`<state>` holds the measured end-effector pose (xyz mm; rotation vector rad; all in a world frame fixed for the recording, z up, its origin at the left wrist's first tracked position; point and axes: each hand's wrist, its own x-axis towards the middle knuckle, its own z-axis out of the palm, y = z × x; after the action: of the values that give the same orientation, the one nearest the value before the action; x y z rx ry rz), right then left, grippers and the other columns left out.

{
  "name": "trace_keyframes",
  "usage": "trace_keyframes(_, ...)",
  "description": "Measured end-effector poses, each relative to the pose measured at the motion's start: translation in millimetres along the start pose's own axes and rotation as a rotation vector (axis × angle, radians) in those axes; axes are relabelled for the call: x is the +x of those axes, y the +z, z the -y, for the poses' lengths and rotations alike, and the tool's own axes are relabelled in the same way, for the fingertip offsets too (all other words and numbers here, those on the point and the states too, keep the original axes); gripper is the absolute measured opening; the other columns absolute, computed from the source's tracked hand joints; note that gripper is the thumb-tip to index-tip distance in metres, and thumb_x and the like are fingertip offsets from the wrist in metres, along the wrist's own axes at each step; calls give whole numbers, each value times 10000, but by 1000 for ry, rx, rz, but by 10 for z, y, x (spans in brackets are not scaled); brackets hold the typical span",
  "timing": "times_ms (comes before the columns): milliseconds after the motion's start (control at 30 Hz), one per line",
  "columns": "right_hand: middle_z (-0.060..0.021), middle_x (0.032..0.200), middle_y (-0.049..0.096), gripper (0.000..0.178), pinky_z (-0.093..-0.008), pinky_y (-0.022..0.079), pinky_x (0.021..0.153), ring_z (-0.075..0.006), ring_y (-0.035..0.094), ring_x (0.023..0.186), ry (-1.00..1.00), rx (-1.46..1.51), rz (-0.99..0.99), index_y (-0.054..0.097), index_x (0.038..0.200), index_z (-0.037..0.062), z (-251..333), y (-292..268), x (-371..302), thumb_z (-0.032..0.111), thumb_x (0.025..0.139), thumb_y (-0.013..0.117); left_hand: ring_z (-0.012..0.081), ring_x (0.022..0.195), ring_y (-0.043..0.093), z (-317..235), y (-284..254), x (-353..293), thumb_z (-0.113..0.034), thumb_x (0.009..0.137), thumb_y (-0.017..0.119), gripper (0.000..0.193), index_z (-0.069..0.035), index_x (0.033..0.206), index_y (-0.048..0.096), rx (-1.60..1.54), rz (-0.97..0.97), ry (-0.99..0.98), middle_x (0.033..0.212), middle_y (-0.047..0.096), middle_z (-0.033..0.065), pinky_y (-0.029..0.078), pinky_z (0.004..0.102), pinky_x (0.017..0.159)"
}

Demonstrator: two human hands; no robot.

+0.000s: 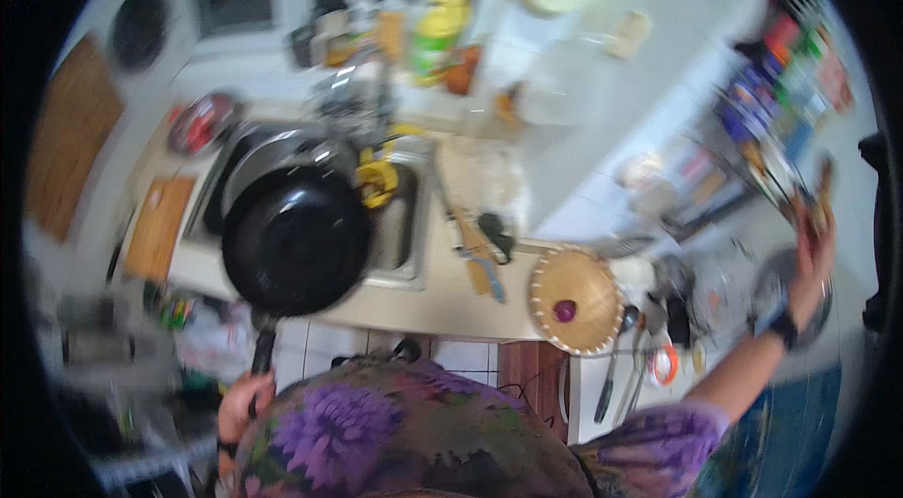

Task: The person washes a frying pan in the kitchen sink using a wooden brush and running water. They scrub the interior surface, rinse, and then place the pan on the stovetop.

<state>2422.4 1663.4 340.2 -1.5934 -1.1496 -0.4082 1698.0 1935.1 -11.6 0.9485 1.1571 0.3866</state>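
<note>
My left hand (246, 404) is closed round the handle of a black wok (297, 242), which is raised over the near left part of the sink and tilted so its dark round face shows. Far to the right, my right hand (815, 239) is stretched out beside a cluttered wall shelf (720, 189). A brown, elongated thing (825, 189) is at its fingertips, too blurred to name. Whether those fingers grip it cannot be made out. Beneath the right forearm lies a round, greyish lid-like thing (795, 296).
A metal sink (409, 253) holds a yellow item (378, 180). A cutting board (160, 230) lies left of it, knives (478, 258) right. A woven basket (555, 284) holds a purple onion-like bulb (564, 311). Ladles (607, 390) and jars stand farther right; bottles (435, 37) line the windowsill.
</note>
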Motion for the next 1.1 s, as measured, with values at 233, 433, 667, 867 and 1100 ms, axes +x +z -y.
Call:
trace_keyframes(233,-166,1245,557,539,-313,468,860,-197,583,963,-11,527,-83,414,1386,-8,1081,1441,-877,301,959,527,59,453,374,4,-378,169,-247,962,559,277,-103,740,477,-327,335,-64,563,423,-36,272,236,439)
trace_keyframes(433,-118,1102,627,553,-314,494,745,-197,607,869,-50,52,796,445,1404,61,1626,3775,-1708,86,868,580,62,363,337,111,-579,303,-206,947,584,275,-92,736,450,-391,397,-128,553,423,-15,267,240,363)
trace_keyframes(667,-171,872,617,487,-480,529,672,-385,648,764,-596,-457,1239,501,1348,240,1829,5676,-2405,267,876,618,75,394,364,166,-767,67,-198,932,597,246,-91,784,433,-427,323,-150,579,417,-14,302,236,363)
trace_keyframes(867,-183,748,666,226,-471,539,645,-377,662,721,-698,-602,1565,699,984,102,2114,5504,-2342,212,804,618,80,442,416,319,-1048,-196,-244,938,605,242,-95,838,443,-396,480,-112,602,443,-16,341,260,386)
trace_keyframes(1100,-183,741,638,202,-483,513,625,-373,642,719,-1042,33,1718,684,997,193,3185,5820,-2309,223,821,589,82,444,421,407,-972,-270,-243,938,598,220,-95,872,449,-375,423,-92,623,457,-18,352,253,396)
